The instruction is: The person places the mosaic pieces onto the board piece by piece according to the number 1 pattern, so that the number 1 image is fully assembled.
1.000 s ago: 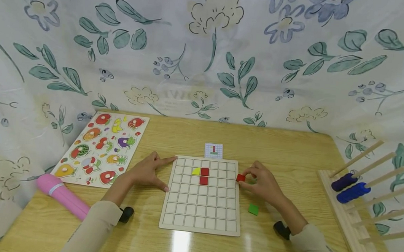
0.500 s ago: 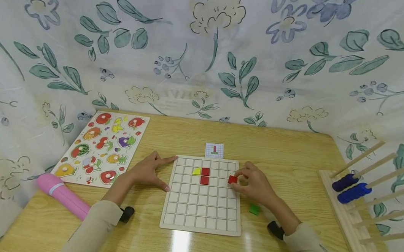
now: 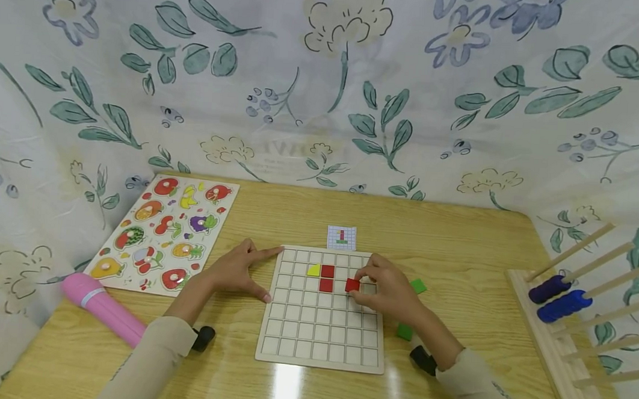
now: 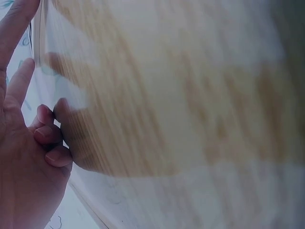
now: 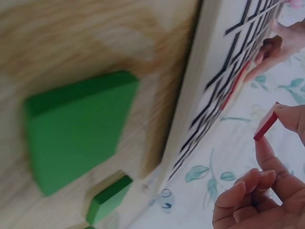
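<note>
My right hand pinches a red square tile between thumb and forefinger over the right part of the white grid board. In the right wrist view the held tile is tilted and apart from the board. Two red tiles lie on the grid, one below the other, with a yellow piece left of the upper one. With thumb and forefinger spread wide, my left hand touches the board's left edge. Its other fingers are curled against the tabletop.
Green tiles lie right of the board, partly behind my right arm. A small pattern card touches its far edge. At left are a fruit puzzle board and a pink cylindrical object. A pegged wooden stand holds blue rings at right.
My right hand has carried the red tile leftward from the board's right edge to over the grid. The left hand has stayed at the board's left edge.
</note>
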The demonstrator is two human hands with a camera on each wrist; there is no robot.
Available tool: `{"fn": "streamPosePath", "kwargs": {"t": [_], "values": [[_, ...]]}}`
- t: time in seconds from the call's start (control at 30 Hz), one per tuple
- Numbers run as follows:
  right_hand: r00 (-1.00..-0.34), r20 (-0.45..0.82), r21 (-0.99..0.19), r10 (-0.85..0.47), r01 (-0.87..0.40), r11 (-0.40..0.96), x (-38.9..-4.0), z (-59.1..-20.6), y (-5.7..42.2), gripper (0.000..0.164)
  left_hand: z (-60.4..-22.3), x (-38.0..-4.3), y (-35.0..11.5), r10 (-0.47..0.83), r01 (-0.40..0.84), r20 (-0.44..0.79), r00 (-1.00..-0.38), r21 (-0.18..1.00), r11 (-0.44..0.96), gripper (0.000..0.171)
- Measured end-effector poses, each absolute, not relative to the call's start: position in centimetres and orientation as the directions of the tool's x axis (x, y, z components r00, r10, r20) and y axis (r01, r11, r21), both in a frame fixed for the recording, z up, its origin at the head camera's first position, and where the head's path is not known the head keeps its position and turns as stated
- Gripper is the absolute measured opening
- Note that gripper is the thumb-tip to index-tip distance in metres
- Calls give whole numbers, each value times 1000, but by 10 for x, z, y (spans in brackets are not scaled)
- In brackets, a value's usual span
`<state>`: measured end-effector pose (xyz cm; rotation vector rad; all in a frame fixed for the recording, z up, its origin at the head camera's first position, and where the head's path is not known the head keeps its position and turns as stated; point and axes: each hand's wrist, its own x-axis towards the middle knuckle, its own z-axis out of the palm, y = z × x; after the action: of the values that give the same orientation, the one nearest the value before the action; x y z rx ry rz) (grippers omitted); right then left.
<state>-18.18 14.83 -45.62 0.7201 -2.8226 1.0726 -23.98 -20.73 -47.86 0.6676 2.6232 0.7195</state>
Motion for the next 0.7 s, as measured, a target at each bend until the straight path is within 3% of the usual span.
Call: {"fn": "streamPosePath", "kwargs": {"t": [0.7], "values": [[-856, 162, -582, -491, -485, 653, -177, -458, 118, 20, -482, -240, -208, 529, 368, -185, -828, 533, 762, 110]]}}
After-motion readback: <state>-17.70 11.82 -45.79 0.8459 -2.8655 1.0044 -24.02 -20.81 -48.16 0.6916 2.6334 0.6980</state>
